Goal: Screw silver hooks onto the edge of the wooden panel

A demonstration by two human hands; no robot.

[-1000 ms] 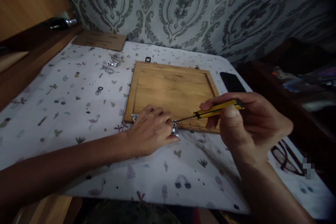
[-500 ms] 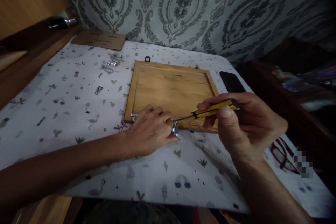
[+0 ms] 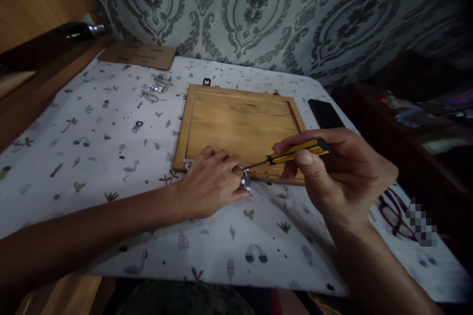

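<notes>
At board's near edge, left hand seemingly pins bracket; right hand fingers grip screwdriver.

Yellow-and-black screwdriver, damask wallpaper

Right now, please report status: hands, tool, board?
Left hand presses metal bracket at board near edge. Right hand grips screwdriver, tip at bracket. Nothing between them.

Your wooden panel lies on the cloth-covered table, phone just right of it. Loose metal fittings sit left-behind the panel, cardboard sheet behind those. Your glasses lie near-right.
</notes>
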